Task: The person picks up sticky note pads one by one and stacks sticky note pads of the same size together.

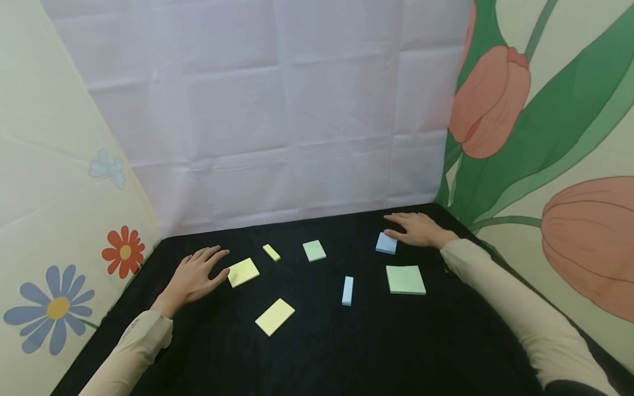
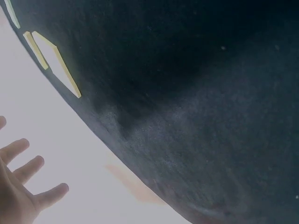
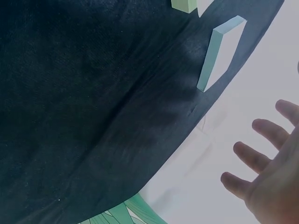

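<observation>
My left hand (image 1: 195,275) is over the left side of the black table, fingers spread and holding nothing. Its thumb tip overlaps the edge of a yellow sticky note pad (image 1: 243,273) in the head view. At the far right, my right hand (image 1: 418,229) is spread too, its thumb overlapping a blue sticky note pad (image 1: 386,243). In the right wrist view, that hand's fingers (image 3: 252,157) are extended and apart, with a blue pad (image 3: 222,53) beyond them. The left wrist view has similarly spread fingers (image 2: 29,169) and a yellow pad (image 2: 57,64).
Between the hands lie a narrow yellow pad (image 1: 271,252), a small green pad (image 1: 314,251) and a narrow blue pad (image 1: 348,291). Closer in are a larger green pad (image 1: 405,279) and another yellow pad (image 1: 274,317). A white cloth (image 1: 297,121) hangs behind the table.
</observation>
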Demonstrator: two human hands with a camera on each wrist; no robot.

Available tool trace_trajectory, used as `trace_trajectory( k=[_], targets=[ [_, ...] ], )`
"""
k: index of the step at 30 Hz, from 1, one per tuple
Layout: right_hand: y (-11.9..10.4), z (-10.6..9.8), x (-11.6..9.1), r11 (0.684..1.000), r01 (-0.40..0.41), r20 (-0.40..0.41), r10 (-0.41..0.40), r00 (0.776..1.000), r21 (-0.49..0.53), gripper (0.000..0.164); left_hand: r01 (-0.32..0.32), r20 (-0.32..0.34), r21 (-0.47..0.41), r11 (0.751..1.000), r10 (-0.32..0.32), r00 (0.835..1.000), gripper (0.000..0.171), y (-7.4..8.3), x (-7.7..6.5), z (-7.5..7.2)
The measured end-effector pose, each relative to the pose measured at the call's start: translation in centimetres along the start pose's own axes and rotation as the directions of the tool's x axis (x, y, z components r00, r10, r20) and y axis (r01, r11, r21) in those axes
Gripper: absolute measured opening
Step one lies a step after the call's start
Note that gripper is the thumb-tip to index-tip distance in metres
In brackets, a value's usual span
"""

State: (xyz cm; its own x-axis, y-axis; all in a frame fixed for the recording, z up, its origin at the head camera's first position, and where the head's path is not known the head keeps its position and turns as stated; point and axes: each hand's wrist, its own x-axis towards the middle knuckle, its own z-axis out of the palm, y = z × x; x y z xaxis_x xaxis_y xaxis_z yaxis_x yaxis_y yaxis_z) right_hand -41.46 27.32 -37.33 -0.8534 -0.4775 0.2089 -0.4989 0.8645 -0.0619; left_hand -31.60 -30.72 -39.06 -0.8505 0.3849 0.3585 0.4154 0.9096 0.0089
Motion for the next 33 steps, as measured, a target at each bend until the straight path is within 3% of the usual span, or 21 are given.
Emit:
trace_trajectory(
  k=[9, 17, 33],
  targets=[
    [-0.3, 0.4, 0.0, 1.0, 0.001, 0.02, -0.002, 1.0, 0.029, 0.068, -0.03, 0.021, -0.04, 0.999, 0.031, 0.999, 0.057, 0.3, -0.1, 0.2],
    [-0.5, 0.8, 0.0, 0.998, 0.027, 0.033, -0.029, 0.999, 0.065, 0.067, -0.03, 0.062, -0.172, 0.985, 0.041, 0.997, 0.058, 0.6, -0.1, 0.5],
    [-1.0, 1.5, -0.4, 0.995, 0.007, 0.083, -0.016, 0.996, 0.103, 0.065, -0.05, 0.085, -0.233, 0.971, 0.071, 0.994, 0.057, 1.6, -0.2, 0.9]
  ],
)
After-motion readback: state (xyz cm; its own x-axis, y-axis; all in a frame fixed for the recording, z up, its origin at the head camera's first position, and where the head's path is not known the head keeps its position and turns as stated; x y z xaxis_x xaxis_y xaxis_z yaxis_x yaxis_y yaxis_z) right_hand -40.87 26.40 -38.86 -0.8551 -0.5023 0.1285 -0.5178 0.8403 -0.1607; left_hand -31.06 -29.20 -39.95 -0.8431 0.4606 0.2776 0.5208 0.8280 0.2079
